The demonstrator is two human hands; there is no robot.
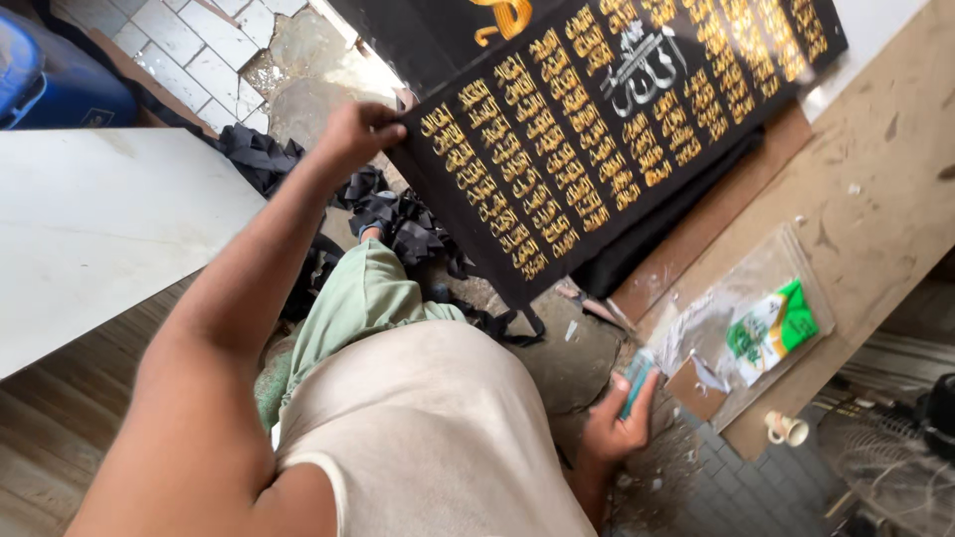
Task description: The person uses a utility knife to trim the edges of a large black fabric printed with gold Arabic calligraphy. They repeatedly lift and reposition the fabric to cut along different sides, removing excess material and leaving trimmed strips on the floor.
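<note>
Black panel [597,129]: large, rectangular, covered in rows of raised gold script, with one silver emblem near its upper middle. It stands tilted against the near edge of the wooden tabletop [895,169], its lower corner close to the floor.

Left hand [360,131]: grip closed on the panel's left corner, fingers curled over the edge, arm stretched out from the lower left.

Right hand [619,423]: grip closed around a small teal tool [637,383], held low beside the tabletop's near corner. What kind of tool it is cannot be told.

Clear plastic bag [751,318]: flat, lying on the tabletop near that corner, holding a green and white packet [771,328], rectangular, with a printed label.

Small cream tube [786,429]: short, open-ended, at the very edge of the tabletop, just beyond the bag.

Black fabric scraps [398,219]: heaped on the floor below the panel's left corner and along the person's knee.

White board [99,229]: broad, plain, at the left.

Blue container [50,75]: upper left corner, on pale floor tiles.
</note>
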